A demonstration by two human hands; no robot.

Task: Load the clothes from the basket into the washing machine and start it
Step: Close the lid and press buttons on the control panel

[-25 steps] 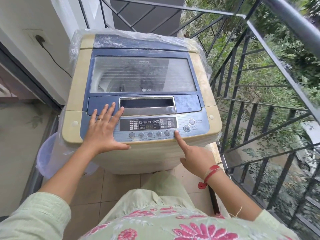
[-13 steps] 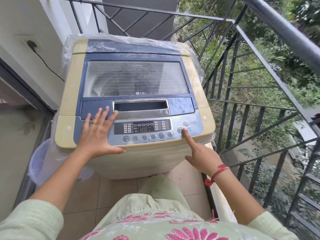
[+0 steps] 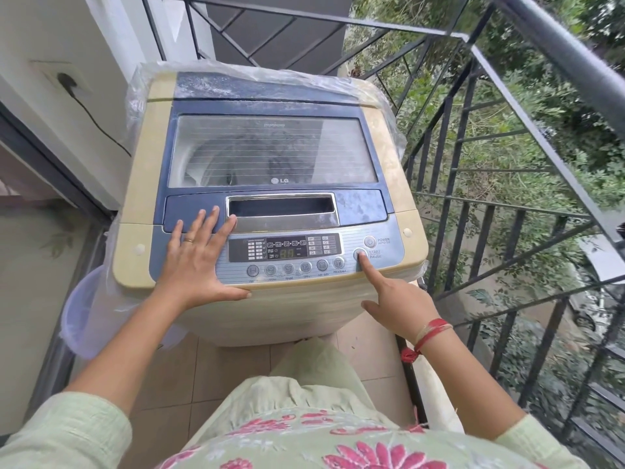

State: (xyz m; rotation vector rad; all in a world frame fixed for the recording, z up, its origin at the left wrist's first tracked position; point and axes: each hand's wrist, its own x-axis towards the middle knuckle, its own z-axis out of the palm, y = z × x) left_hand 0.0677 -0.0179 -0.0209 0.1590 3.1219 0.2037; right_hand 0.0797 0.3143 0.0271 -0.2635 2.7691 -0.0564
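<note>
Nearest the body, right hand with forefinger straight and tip pressed on the start button, other fingers curled, gripping nothing. To its left, left hand flat on the control panel of the washing machine, fingers spread, holding nothing. Beyond, lid closed, drum dim behind its window. Left of the machine, pale purple tub on the floor. Farther off, plug in the wall, railing to the right.

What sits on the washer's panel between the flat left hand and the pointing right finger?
In the head view, the dark display and a row of round buttons lie between the left hand and the right hand.
</note>
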